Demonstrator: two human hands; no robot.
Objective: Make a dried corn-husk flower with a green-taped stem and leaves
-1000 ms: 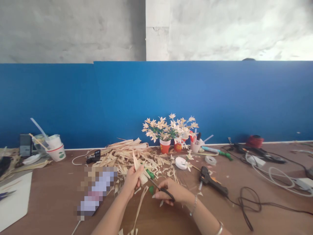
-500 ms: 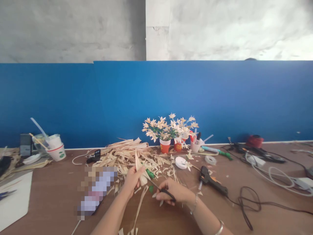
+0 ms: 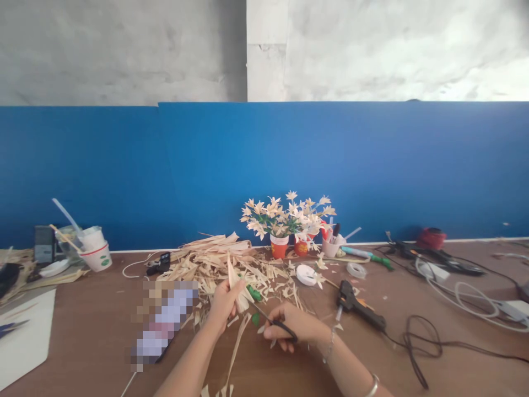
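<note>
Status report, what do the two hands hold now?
Left hand: holding husk piece. Right hand: holding scissors, blades toward the husk piece. Loose scraps lie around and beyond the hands.

blue partition (image 3: 264, 165) | brown table (image 3: 103, 309) | red cup, yellow print (image 3: 279, 247)

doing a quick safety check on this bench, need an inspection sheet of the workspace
Surface: brown tabletop, pale scraps scattered mid-table
Job's things: pale strip; scissors; pale flowers standing in red paper cups
Clutter: glue gun, tape roll, heap of strips
Hands: left hand pinches the strip; right hand holds the scissors, blades toward it, contact unclear
Cables: black cord looped near the glue gun; white cables left and right
Surroundings: blue partition, grey wall behind
</note>
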